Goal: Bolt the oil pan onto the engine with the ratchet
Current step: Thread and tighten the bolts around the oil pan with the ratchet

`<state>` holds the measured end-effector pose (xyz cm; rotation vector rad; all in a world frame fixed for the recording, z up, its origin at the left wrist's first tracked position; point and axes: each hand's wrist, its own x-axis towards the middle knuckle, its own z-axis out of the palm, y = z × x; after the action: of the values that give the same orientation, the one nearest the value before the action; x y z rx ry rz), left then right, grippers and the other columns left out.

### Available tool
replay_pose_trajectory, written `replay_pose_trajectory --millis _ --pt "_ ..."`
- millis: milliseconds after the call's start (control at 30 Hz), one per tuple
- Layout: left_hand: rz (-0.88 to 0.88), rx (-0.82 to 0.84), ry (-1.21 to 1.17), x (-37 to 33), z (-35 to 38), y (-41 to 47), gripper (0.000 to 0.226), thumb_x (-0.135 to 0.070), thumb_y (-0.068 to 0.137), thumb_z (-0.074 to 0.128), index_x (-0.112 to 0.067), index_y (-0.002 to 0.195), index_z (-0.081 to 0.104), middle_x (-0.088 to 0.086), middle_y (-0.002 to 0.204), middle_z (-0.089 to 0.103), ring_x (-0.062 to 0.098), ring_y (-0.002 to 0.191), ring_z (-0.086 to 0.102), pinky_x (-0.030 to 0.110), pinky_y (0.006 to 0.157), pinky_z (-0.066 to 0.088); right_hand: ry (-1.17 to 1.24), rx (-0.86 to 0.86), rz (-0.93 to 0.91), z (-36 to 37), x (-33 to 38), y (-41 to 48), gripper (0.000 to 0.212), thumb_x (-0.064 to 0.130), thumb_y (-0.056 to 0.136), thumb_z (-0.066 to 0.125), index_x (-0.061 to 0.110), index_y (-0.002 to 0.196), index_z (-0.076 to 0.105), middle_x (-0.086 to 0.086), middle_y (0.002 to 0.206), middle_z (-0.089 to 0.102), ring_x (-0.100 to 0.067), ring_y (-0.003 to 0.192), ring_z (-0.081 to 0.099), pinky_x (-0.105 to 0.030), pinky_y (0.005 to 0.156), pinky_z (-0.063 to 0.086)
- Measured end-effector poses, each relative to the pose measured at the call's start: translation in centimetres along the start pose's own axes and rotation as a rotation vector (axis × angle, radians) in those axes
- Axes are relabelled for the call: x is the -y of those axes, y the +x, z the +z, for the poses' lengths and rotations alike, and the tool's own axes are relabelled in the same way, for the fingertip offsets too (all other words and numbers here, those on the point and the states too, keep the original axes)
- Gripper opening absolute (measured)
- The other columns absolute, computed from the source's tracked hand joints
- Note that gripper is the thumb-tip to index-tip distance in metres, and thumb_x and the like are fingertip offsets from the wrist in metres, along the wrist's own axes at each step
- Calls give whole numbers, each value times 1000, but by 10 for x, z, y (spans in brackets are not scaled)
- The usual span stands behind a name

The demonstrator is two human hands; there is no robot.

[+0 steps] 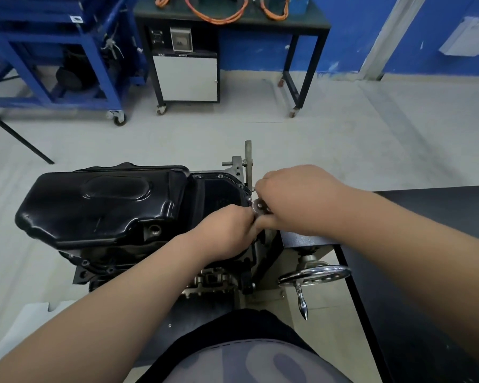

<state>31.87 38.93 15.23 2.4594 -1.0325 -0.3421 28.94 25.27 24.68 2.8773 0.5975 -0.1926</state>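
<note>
The black oil pan (pixel 100 203) lies on top of the upturned engine (pixel 213 280), which hangs in a stand. At the pan's right edge shows the round silver head of the ratchet (pixel 259 207). My right hand (pixel 296 200) curls over the ratchet from above and grips it; its handle is hidden under the hand. My left hand (pixel 227 230) comes in from the lower left, its fingers curled against the ratchet head at the pan's flange. Small bolt heads (pixel 220 176) sit along the flange's far rim.
The stand's chrome handwheel (pixel 315 273) with a crank knob sticks out at the lower right. A dark table (pixel 440 217) runs along the right. Across the pale floor stand a blue wheeled cart (pixel 53 64) and a black bench with orange cables (pixel 233 20).
</note>
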Motion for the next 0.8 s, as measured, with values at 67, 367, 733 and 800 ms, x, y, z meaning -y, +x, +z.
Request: replay_pose_trajectory --millis 67,367,733,800 --pt "19 4 17 -1 1 1 39 -39 97 34 -23 62 32 -8 54 40 14 48 38 27 45 24 7 -6 -113 -5 -6 -1 20 36 83 59 22 96 51 5 92 45 -18 90 53 -33 61 39" --pt "-68 -112 -116 2 8 -3 29 -31 90 33 -28 62 42 -9 51 38 13 45 37 26 43 22 25 -35 219 7 5 0 51 68 83 38 21 61 35 4 63 39 -22 64 46 -26 46 21" --pt "-101 -133 -118 7 4 -1 29 -43 92 41 -36 65 35 -11 55 47 8 51 45 25 44 28 -67 -66 74 -2 -2 4 37 57 84 46 22 71 44 4 72 49 -22 64 51 -28 53 32" --pt "-91 -117 -136 5 5 -2 23 -35 90 37 -35 71 48 -9 63 54 17 59 52 28 48 35 -26 -45 183 -1 2 4 51 66 82 41 20 59 38 4 61 41 -16 51 39 -26 46 22"
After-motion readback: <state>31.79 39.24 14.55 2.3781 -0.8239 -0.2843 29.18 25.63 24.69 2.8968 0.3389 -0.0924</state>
